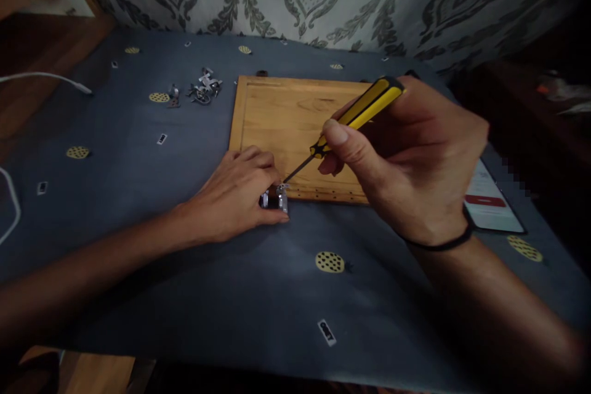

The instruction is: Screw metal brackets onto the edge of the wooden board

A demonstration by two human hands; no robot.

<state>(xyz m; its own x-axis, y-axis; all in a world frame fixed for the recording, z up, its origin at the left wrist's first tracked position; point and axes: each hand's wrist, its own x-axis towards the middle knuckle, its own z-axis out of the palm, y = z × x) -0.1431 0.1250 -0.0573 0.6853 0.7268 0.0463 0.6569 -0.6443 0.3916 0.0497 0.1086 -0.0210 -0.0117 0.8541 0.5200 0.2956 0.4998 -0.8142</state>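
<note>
My right hand [406,160] is closed around a yellow and black screwdriver [360,114], its thin shaft slanting down and left. The tip meets a small shiny metal fitting [276,198] at the near left corner of a wooden board [286,117]. My left hand [237,194] lies on the dark cloth with its fingers curled, and pinches that metal fitting against the board's front edge. A row of small holes runs along the board's near edge.
A heap of small metal parts [203,89] lies at the back left on the dark blue patterned cloth [184,295]. A phone [489,200] with a lit screen lies right of the board. A white cable [50,79] runs in from the left. A patterned curtain hangs behind.
</note>
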